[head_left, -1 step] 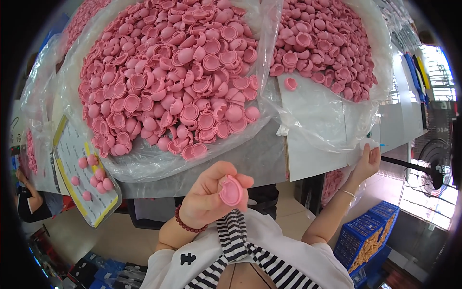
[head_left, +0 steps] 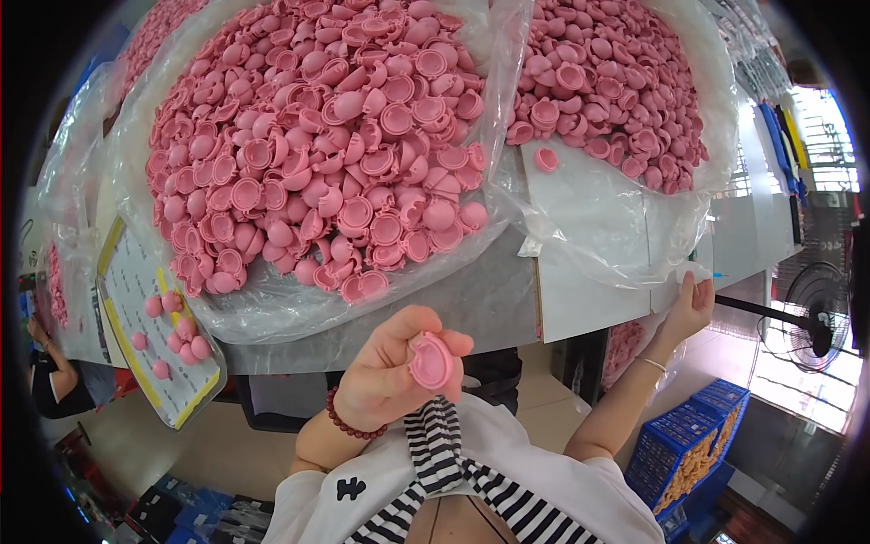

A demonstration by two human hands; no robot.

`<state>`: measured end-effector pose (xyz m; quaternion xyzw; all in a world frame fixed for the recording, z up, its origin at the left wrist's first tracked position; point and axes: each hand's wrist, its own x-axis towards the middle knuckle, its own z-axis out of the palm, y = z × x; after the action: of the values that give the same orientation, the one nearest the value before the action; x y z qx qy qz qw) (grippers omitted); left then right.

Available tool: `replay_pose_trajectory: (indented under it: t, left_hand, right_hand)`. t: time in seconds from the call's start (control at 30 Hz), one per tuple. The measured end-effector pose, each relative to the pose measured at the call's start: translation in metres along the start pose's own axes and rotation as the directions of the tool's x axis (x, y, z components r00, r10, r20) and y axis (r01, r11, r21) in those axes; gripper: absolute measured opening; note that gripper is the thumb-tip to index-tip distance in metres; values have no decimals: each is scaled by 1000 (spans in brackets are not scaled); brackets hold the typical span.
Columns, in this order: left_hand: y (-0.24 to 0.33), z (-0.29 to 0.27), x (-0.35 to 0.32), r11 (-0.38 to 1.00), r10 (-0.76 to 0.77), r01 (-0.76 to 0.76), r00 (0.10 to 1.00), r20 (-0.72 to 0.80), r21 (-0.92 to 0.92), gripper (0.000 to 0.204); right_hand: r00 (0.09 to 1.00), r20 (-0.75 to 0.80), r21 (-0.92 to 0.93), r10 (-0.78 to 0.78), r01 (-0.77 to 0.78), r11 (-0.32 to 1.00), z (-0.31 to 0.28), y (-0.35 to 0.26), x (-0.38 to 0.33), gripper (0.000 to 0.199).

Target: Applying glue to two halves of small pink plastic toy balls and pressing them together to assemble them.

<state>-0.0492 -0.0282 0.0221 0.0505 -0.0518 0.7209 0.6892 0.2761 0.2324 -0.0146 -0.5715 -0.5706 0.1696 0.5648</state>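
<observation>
My left hand is raised over the near table edge, its fingers closed round a pink plastic half shell whose hollow, rimmed side shows. Far to the right, my right hand reaches the table's edge. Its fingers are pinched on a small white piece, perhaps cloth or paper; its kind is unclear. Beyond my left hand spreads a large heap of pink half shells on clear plastic sheeting. A second heap of such shells lies to the right, and one loose shell sits apart from it.
A yellow-edged tray at the left holds several pink balls. Another person's arm shows at the far left. Blue crates stand on the floor at the right, below a black fan.
The whole view has shifted very slightly. Both hands keep their hold, and nothing else has visibly moved.
</observation>
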Motion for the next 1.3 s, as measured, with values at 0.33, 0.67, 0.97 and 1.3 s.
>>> replay_pose_trajectory:
  t: [0.33, 0.67, 0.97, 1.3]
  left_hand:
    - [4, 1, -3, 956, 45, -21, 996, -76, 291, 44]
    - [5, 19, -17, 826, 125, -33, 984, -126, 562, 41]
    - [12, 19, -12, 769, 103, -17, 990, -98, 640, 41]
    - [-2, 16, -6, 562, 215, 18, 962, -167, 827, 39]
  right_hand:
    - [834, 403, 104, -378, 369, 924, 69, -122, -20, 29]
    - [318, 871, 225, -375, 420, 879, 142, -195, -47, 37]
    - [221, 860, 337, -460, 432, 837, 86, -165, -142, 28]
    - [367, 720, 612, -589, 62, 788, 70, -188, -133, 35]
